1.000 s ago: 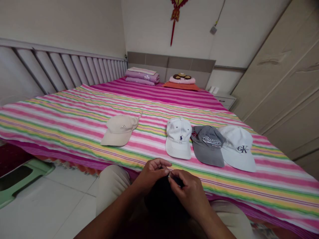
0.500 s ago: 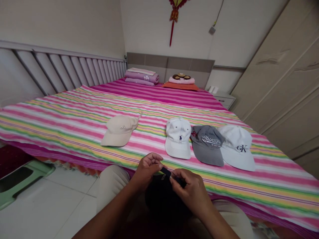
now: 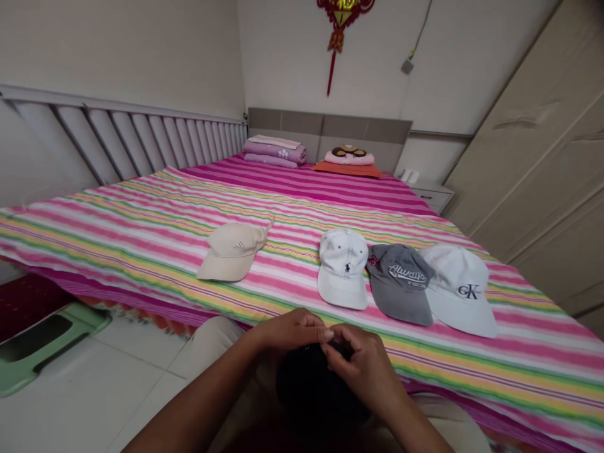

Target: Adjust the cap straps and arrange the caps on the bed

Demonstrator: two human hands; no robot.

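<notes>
A black cap rests on my lap at the bottom of the view. My left hand and my right hand meet at its far edge, fingers pinched together on its back strap. On the striped bed in front of me lie a beige cap, a white cap with a small dark logo, a grey cap and a white cap with dark letters. The three on the right overlap slightly in a row.
A green plastic stool stands on the tiled floor at the left. Folded purple bedding and a pillow stack sit by the headboard. A wardrobe fills the right side, with a nightstand beside it.
My left hand pulled the strap end out and up, then came back down; both hands now pinch close together at the black cap's back. The view tilted slightly.
</notes>
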